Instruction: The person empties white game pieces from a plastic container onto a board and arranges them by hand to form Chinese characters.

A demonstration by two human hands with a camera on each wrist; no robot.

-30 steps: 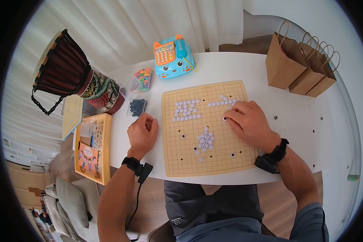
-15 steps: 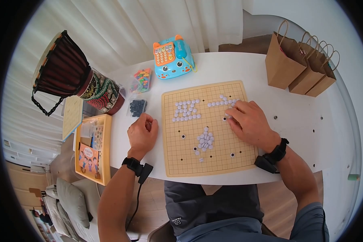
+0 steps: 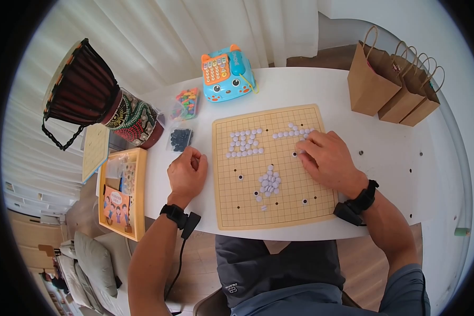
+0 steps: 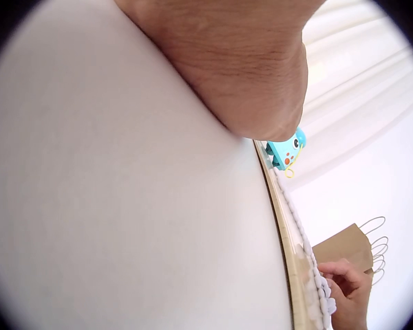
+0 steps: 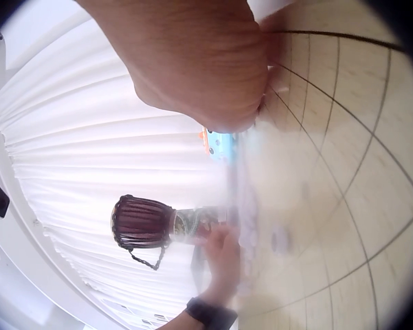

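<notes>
A square wooden grid board (image 3: 226, 210) lies on the table with white pieces on it: a block at upper left, a row at upper right, and a loose cluster (image 3: 269, 181) near the middle. The right hand (image 3: 329, 160) is over the board's right side, fingers bent beside the row; a white piece shows at its fingertips, partly hidden by them. In the left wrist view, pale pieces appear beside the right hand (image 4: 347, 292). Left of the board, the left hand (image 3: 187, 173) rests on the table, loosely curled and holding nothing.
Boxes of dark pieces (image 3: 180, 139) and coloured pieces (image 3: 185, 104) stand left of the board, near a toy phone (image 3: 227, 73). A drum (image 3: 108, 100) and wooden tray (image 3: 138, 210) are farther left. Paper bags (image 3: 374, 81) stand at the back right.
The right hand's fingertips have shifted slightly right, and a white piece has come into view at them. The left hand has stayed in place.
</notes>
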